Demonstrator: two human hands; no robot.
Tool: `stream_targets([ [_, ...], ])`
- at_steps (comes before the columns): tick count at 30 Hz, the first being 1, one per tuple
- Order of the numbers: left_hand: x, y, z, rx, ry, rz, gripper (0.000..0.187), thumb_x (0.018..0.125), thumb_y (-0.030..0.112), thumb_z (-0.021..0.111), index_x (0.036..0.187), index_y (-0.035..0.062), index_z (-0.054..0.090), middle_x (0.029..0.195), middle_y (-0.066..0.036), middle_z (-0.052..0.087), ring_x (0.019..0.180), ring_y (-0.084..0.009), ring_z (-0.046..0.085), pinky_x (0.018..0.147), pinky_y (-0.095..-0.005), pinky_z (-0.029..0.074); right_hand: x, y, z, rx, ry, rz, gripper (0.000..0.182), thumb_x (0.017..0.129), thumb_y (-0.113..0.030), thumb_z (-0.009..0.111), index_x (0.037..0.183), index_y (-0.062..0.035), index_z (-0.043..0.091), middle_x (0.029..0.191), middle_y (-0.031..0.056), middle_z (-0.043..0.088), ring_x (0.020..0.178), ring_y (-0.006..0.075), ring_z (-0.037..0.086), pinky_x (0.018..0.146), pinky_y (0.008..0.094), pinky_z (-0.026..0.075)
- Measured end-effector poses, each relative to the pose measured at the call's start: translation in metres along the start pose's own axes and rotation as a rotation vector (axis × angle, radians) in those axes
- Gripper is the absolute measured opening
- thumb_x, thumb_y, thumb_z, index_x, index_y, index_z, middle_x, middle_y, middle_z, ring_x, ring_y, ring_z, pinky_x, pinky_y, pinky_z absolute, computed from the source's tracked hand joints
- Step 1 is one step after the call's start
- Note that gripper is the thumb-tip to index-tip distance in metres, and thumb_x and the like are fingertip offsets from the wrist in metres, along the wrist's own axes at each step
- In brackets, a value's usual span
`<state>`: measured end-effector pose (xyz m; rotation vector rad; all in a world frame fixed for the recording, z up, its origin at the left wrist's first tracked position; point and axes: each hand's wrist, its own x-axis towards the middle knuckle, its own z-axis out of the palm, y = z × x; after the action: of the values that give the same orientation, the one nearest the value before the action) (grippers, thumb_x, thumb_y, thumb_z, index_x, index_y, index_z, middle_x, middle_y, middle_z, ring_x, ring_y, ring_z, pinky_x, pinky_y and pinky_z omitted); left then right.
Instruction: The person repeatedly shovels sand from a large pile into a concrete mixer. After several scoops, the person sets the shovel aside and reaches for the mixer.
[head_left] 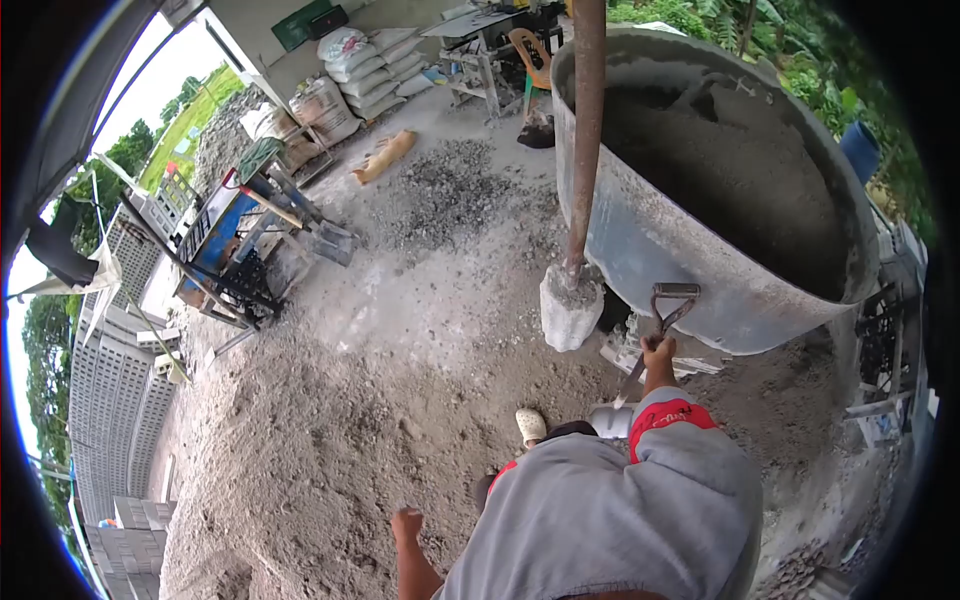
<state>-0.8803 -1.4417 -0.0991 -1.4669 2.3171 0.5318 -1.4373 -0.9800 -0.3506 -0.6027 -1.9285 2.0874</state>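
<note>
My right hand (657, 352) is wrapped round the shaft of a shovel (667, 318), just below its D-shaped handle. The shovel slants down, and its pale metal blade (610, 420) is beside my foot, partly covered by my sleeve. My left hand (407, 522) hangs at my left side over a heap of grey sandy material (310, 450). Its fingers look curled in, with nothing visible in them. A cream clog (531, 426) shows on one foot.
A large round metal tank (650, 250) holding grey material stands ahead right, behind a rusty post (586, 150) with a concrete foot (572, 310). Ahead left are a blue machine (215, 230), another shovel (332, 242), stacked sacks (365, 75) and a lying tan dog (385, 157). Hollow blocks (105, 410) line the left.
</note>
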Motion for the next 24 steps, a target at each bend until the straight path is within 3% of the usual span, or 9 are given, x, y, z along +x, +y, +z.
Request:
stream_targets([
  [1, 0.005, -0.011, 0.006, 0.024, -0.028, -0.026, 0.027, 0.065, 0.021, 0.054, 0.086, 0.0107, 0.068, 0.086, -0.016, 0.063, 0.083, -0.0342, 0.06, 0.076, -0.0385, 0.048, -0.011, -0.014, 0.004, 0.4, -0.041, 0.207, 0.03, 0.082, -0.034, 0.049, 0.089, -0.0043, 0.047, 0.084, 0.0064, 0.052, 0.071, 0.0227, 0.053, 0.075, 0.0422, 0.048],
  [6, 0.108, -0.041, 0.043, 0.056, -0.338, -0.072, 0.027, 0.061, 0.027, 0.063, 0.085, 0.0158, 0.069, 0.085, -0.015, 0.064, 0.083, -0.0284, 0.061, 0.075, -0.0355, 0.049, -0.053, -0.092, 0.035, 0.771, 0.338, 0.543, 0.029, 0.075, -0.015, 0.063, 0.095, -0.0067, 0.044, 0.089, 0.006, 0.049, 0.07, 0.0154, 0.051, 0.068, 0.0344, 0.05],
  [10, 0.227, 0.015, 0.005, 0.035, -0.187, 0.324, 0.023, 0.062, 0.027, 0.064, 0.078, 0.012, 0.069, 0.08, -0.015, 0.064, 0.079, -0.0269, 0.063, 0.071, -0.035, 0.049, -0.063, -0.097, 0.051, 0.791, 0.397, 0.427, 0.027, 0.077, -0.018, 0.061, 0.097, -0.0108, 0.045, 0.087, 0.0054, 0.046, 0.069, 0.0158, 0.049, 0.066, 0.0323, 0.049],
  [12, 0.303, 0.071, -0.021, -0.152, -0.231, 0.203, 0.024, 0.062, 0.024, 0.068, 0.081, 0.0091, 0.068, 0.082, -0.015, 0.064, 0.08, -0.0273, 0.063, 0.071, -0.0351, 0.049, -0.05, -0.056, 0.044, 0.054, 0.275, 0.122, 0.023, 0.08, -0.027, 0.056, 0.095, -0.0131, 0.044, 0.08, 0.0039, 0.044, 0.067, 0.0162, 0.048, 0.062, 0.0325, 0.047],
  [15, 0.412, 0.161, -0.069, -0.12, -0.146, 0.404, 0.03, 0.064, 0.023, 0.069, 0.09, 0.0106, 0.066, 0.085, -0.015, 0.064, 0.084, -0.0282, 0.061, 0.075, -0.0356, 0.048, -0.062, -0.126, 0.087, 0.291, 0.694, 0.435, 0.028, 0.078, -0.022, 0.057, 0.102, -0.012, 0.046, 0.076, 0.004, 0.042, 0.063, 0.0149, 0.046, 0.056, 0.0296, 0.045],
  [17, 0.466, 0.231, -0.113, -0.109, -0.096, 0.478, 0.03, 0.066, 0.024, 0.068, 0.091, 0.0101, 0.066, 0.085, -0.016, 0.064, 0.082, -0.0307, 0.061, 0.073, -0.0371, 0.048, -0.062, -0.128, 0.102, 0.105, 0.928, 0.392, 0.057, 0.077, -0.025, 0.058, 0.129, -0.0157, 0.037, 0.085, 0.0109, 0.055, 0.064, 0.0206, 0.054, 0.046, 0.029, 0.046],
  [18, 0.48, 0.263, -0.14, -0.162, -0.058, 0.571, 0.029, 0.066, 0.023, 0.067, 0.091, 0.0088, 0.066, 0.083, -0.016, 0.064, 0.08, -0.0303, 0.062, 0.071, -0.0367, 0.048, -0.076, -0.154, 0.109, 0.024, 0.92, 0.415, 0.054, 0.076, -0.027, 0.06, 0.124, -0.0102, 0.041, 0.097, 0.0145, 0.057, 0.071, 0.0243, 0.059, 0.051, 0.0326, 0.048],
  [20, 0.498, 0.333, -0.182, -0.313, -0.015, 0.714, 0.027, 0.068, 0.021, 0.064, 0.09, 0.0062, 0.065, 0.077, -0.016, 0.064, 0.074, -0.0286, 0.062, 0.068, -0.0351, 0.048, -0.081, -0.19, 0.126, 0.083, 1.181, 0.261, 0.049, 0.077, -0.027, 0.059, 0.119, -0.0075, 0.044, 0.095, 0.0138, 0.057, 0.079, 0.0243, 0.058, 0.055, 0.0346, 0.048],
  [24, 0.536, 0.449, -0.228, -0.43, -0.152, 0.916, 0.027, 0.072, 0.019, 0.059, 0.093, 0.0026, 0.063, 0.07, -0.01, 0.064, 0.063, -0.017, 0.06, 0.059, -0.0287, 0.046, -0.097, -0.307, 0.17, -0.048, 1.14, -0.299, 0.034, 0.083, -0.021, 0.052, 0.113, -0.0043, 0.047, 0.093, 0.0107, 0.057, 0.08, 0.0205, 0.057, 0.064, 0.0303, 0.045],
])
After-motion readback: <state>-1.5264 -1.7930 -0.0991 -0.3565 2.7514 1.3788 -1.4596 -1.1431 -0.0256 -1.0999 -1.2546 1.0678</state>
